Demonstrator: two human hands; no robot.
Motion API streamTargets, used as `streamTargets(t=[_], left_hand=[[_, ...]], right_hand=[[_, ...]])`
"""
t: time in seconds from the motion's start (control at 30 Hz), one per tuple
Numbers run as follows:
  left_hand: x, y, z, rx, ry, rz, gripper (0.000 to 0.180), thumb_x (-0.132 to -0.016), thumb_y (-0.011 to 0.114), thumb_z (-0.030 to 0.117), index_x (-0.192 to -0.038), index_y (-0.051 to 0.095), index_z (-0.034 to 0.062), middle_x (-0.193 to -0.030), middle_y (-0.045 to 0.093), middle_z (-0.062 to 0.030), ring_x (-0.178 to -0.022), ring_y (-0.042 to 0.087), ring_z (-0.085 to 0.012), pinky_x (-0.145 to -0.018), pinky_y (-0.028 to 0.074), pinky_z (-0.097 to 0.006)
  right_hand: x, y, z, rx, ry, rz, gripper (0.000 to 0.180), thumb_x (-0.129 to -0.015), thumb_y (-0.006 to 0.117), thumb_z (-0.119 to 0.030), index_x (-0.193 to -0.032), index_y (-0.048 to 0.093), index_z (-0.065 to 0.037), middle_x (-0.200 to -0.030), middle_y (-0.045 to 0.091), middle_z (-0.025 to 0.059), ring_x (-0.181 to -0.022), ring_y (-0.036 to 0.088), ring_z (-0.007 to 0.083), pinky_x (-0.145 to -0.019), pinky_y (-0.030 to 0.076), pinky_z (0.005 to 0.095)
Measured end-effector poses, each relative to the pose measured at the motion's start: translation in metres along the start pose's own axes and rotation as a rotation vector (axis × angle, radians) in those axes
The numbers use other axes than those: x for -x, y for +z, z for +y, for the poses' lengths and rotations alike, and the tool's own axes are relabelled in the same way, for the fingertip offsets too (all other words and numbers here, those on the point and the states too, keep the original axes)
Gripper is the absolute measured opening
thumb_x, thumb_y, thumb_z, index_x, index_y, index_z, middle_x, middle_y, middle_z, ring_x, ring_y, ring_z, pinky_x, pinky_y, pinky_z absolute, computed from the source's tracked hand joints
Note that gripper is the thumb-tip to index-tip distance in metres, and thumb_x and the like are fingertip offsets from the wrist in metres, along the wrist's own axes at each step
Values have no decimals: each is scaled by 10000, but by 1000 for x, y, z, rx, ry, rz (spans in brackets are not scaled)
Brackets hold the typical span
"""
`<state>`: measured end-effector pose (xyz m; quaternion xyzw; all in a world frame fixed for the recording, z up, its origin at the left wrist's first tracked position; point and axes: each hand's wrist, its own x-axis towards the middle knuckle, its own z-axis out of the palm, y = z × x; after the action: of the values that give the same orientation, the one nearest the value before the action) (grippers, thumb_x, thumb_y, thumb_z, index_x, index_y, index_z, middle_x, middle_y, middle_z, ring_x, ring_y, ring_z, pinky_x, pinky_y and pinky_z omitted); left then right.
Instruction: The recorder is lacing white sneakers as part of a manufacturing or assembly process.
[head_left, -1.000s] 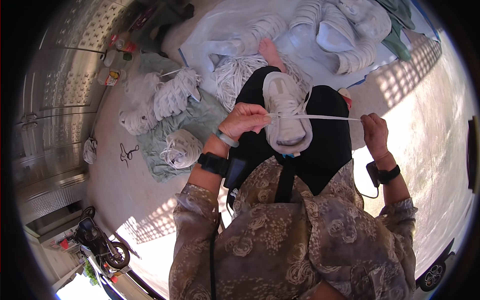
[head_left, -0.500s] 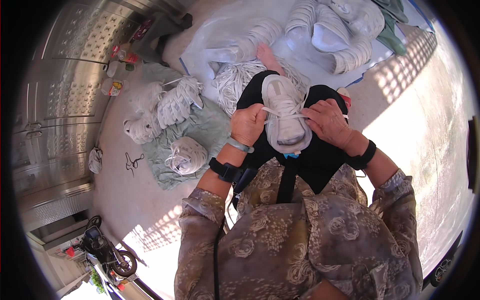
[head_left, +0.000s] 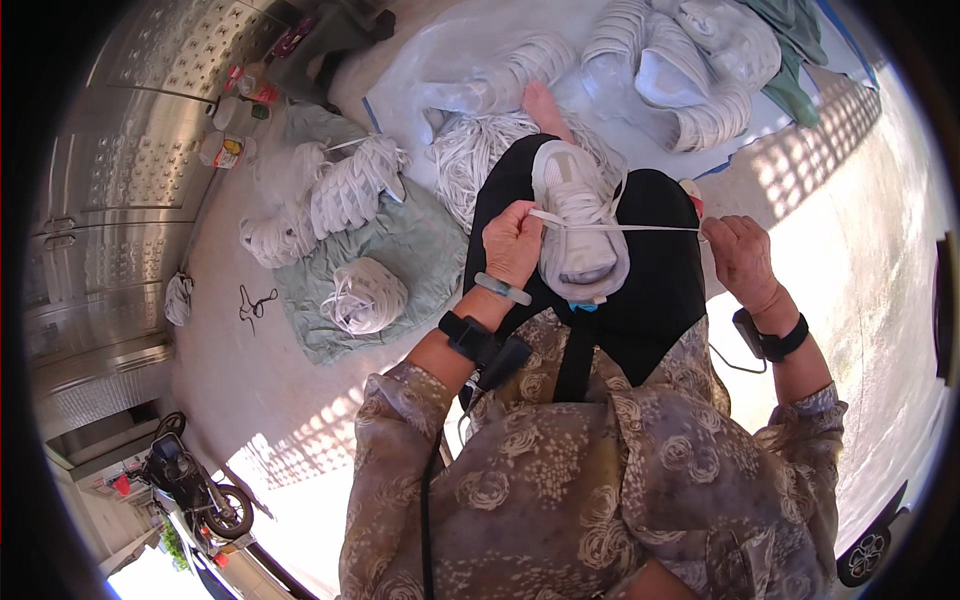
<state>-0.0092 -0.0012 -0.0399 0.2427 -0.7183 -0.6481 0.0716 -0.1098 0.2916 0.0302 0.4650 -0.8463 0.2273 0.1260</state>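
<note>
A white sneaker [head_left: 582, 225] rests on my lap over black cloth, its toe pointing away from me and its heel toward my waist. My left hand [head_left: 513, 243] is closed on a white shoelace end just left of the shoe's tongue. Out to the right, my right hand [head_left: 741, 262] pinches the other end of the shoelace [head_left: 650, 228], which runs taut across from the shoe. Crossed laces cover the upper part of the sneaker. Both wrists wear black bands.
Loose white laces [head_left: 480, 150] lie heaped beyond my knees. A row of white shoes [head_left: 358, 195] and a single shoe [head_left: 365, 295] sit on a green cloth [head_left: 425, 240] at left. More shoes [head_left: 665, 70] are stacked at the far right. A motorcycle [head_left: 195, 480] stands lower left.
My right hand has moved right, away from the shoe, drawing the lace out straight. My left hand stays close to the shoe with its lace end.
</note>
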Motion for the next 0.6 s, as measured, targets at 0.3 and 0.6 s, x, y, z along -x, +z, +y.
streamTargets(t=[0.3, 0.6], left_hand=[[7, 5, -3, -205, 351, 17, 73, -725, 593, 20, -797, 579, 25, -655, 578, -64, -570, 550, -105, -534, 456, -252], [27, 12, 26, -736, 503, -7, 396, -669, 724, 223, -882, 426, 70, -688, 493, -58, -555, 505, -193, -525, 439, -323]], right_hand=[[62, -5, 26, -251, 377, -204, 81, -769, 559, -94, -800, 567, -19, -708, 573, 137, -665, 567, 326, -600, 455, 371], [-26, 52, -36, -350, 145, -190, 471, -723, 654, -335, -1046, 508, -25, -939, 583, 142, -883, 558, 307, -768, 415, 377]])
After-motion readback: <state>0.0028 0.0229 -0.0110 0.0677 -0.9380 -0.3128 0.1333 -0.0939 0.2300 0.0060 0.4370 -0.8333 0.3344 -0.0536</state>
